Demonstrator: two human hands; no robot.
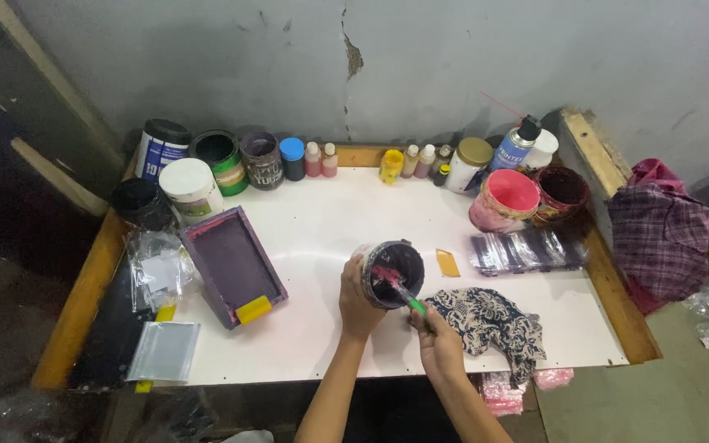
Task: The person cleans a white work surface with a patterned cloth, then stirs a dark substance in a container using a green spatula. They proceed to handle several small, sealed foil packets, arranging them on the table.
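Tub point(393, 273), round and dark, its inside smeared magenta, sits near the middle of the table point(322, 221), a smooth white board edged in bare wood. At nine o'clock from the tub lies the screen point(233, 267), a rectangular purple-stained frame with a yellow block at its near corner. At four o'clock a crumpled patterned rag point(492, 321), dark blue on cream, lies soft and bunched. At two o'clock stands a pink bucket point(505, 197), glossy plastic. Left hand point(357, 302) wraps the tub's wall from seven o'clock, fingers closed around it. Right hand point(438, 340) is clenched on a thin green-handled stick point(404, 292), its tip sunk in the paint. A flat amber chip point(447, 262) lies at three o'clock.
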